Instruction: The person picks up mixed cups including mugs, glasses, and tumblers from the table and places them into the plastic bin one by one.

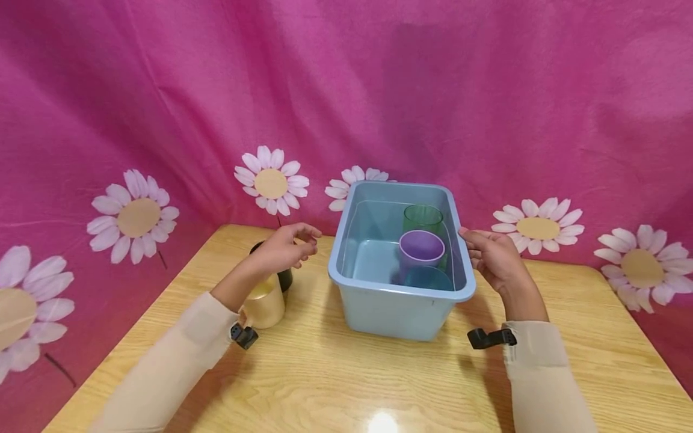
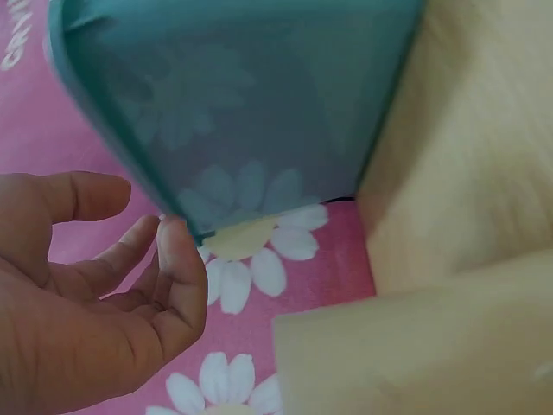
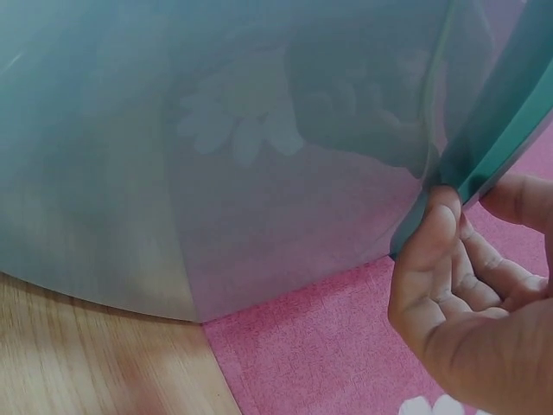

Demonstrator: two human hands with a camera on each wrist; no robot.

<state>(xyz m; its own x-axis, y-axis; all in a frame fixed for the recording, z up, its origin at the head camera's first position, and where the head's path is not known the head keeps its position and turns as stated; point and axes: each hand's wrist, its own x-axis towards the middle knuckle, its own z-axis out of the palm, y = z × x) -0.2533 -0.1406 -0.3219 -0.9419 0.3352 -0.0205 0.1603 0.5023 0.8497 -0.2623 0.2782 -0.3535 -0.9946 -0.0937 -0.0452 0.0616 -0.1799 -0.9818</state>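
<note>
Blue bin (image 1: 392,310) stood on the table (image 1: 325,385), its right rim pinched between thumb and fingers of the right hand (image 1: 497,261), its left rim near the loosely curled, unfilled fingers of the left hand (image 1: 283,248), purple cup (image 1: 421,249) contained inside.

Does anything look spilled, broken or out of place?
Nothing stands out. The purple cup stands upright in the blue tub, between a green cup and a blue cup, and I see no spill or crack. The yellow cup stands on the table; the black thing behind it is partly hidden.
</note>
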